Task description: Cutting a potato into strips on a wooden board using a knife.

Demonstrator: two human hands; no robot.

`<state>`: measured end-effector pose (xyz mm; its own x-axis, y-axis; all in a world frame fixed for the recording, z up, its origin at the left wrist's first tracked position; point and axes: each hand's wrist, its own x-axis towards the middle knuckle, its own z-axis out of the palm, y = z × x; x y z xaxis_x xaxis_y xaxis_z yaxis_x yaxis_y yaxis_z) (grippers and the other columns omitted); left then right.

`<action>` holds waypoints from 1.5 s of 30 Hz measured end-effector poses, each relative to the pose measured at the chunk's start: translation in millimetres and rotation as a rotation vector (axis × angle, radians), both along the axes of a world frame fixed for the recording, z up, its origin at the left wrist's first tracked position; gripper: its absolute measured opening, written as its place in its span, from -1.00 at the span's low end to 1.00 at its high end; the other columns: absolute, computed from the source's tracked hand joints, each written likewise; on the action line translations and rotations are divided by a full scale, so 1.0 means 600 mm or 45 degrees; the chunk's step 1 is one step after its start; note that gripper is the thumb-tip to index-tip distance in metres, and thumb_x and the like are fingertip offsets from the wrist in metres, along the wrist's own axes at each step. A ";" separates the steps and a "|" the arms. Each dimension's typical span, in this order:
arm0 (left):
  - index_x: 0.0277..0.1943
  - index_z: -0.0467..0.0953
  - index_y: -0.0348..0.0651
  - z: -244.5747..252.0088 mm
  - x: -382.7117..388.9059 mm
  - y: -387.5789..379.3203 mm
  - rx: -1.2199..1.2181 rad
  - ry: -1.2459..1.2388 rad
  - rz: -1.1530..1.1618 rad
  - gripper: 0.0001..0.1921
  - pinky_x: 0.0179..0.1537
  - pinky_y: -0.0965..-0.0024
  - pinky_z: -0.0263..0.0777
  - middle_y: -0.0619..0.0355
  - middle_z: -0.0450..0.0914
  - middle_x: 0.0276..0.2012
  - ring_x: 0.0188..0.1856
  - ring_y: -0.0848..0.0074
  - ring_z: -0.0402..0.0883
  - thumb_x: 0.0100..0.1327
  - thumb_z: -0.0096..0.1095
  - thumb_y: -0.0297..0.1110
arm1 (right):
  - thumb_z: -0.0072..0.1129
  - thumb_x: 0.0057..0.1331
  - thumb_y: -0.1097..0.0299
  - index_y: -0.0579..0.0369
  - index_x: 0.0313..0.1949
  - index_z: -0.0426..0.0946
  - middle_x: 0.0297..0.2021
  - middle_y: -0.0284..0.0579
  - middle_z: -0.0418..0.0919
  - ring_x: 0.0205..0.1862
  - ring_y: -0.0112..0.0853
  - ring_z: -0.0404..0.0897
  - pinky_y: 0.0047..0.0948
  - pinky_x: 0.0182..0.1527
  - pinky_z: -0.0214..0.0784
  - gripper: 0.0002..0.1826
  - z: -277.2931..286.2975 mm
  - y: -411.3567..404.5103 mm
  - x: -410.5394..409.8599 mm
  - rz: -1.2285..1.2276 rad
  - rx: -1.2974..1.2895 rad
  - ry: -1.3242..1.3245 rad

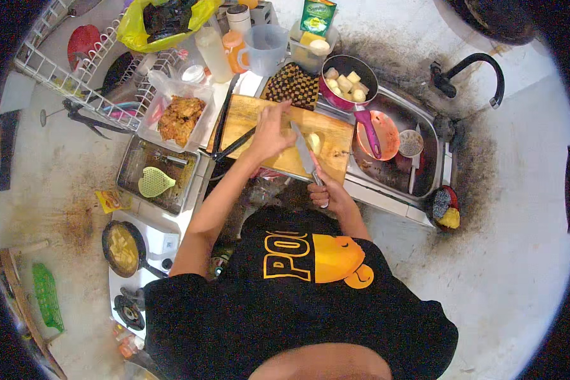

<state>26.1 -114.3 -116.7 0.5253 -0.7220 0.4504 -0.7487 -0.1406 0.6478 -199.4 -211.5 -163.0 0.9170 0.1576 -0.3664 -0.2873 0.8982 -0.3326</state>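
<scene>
My right hand (330,192) grips the handle of a kitchen knife (304,151), whose blade points away from me over the wooden cutting board (247,111). A pale peeled piece of food, perhaps potato, (315,143) lies on the board just right of the blade. My left hand (273,130) is over the board left of the blade, fingers apart, with nothing seen in it. Behind the board's right part, a pink saucepan (346,102) holds pale chunks; its purple handle reaches over a reddish bowl (384,137) in the sink.
The metal sink (427,178) with a black faucet (475,59) is at right. Left of the board stand a plastic container of fried food (164,137) and a metal tray (185,204) with a green strainer. A frying pan (123,249) sits on the stove at lower left.
</scene>
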 end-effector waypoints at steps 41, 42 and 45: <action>-0.04 0.63 -0.09 -0.060 -0.043 0.020 0.351 -0.323 0.183 -0.65 0.18 0.04 0.13 0.08 0.48 0.03 0.11 0.19 0.39 0.06 0.42 -0.33 | -0.25 0.55 0.37 -0.22 0.43 0.19 0.31 0.13 0.35 0.34 0.05 0.32 -0.17 0.36 0.18 -0.51 0.074 0.080 0.033 -0.101 -2.046 0.371; -0.04 0.63 -0.09 -0.058 -0.042 0.021 0.356 -0.320 0.178 -0.65 0.18 0.04 0.13 0.08 0.48 0.03 0.11 0.19 0.39 0.06 0.42 -0.33 | -0.25 0.55 0.37 -0.22 0.43 0.19 0.31 0.13 0.35 0.34 0.05 0.32 -0.17 0.36 0.18 -0.51 0.073 0.081 0.035 -0.100 -2.040 0.377; 0.07 0.56 -0.07 -0.048 -0.042 0.022 0.362 -0.275 0.190 -0.55 0.18 0.04 0.12 0.07 0.48 0.03 0.12 0.21 0.39 0.06 0.43 -0.33 | -0.26 0.55 0.37 -0.28 0.45 0.13 0.31 0.14 0.34 0.32 0.08 0.33 -0.12 0.34 0.21 -0.49 0.056 0.079 0.040 -0.040 -2.059 0.429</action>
<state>0.6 -100.9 -145.6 0.5488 -0.7569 0.3548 -0.8214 -0.4094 0.3971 -175.3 -163.9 -129.6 0.7624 -0.5771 -0.2926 -0.5254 -0.2882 -0.8006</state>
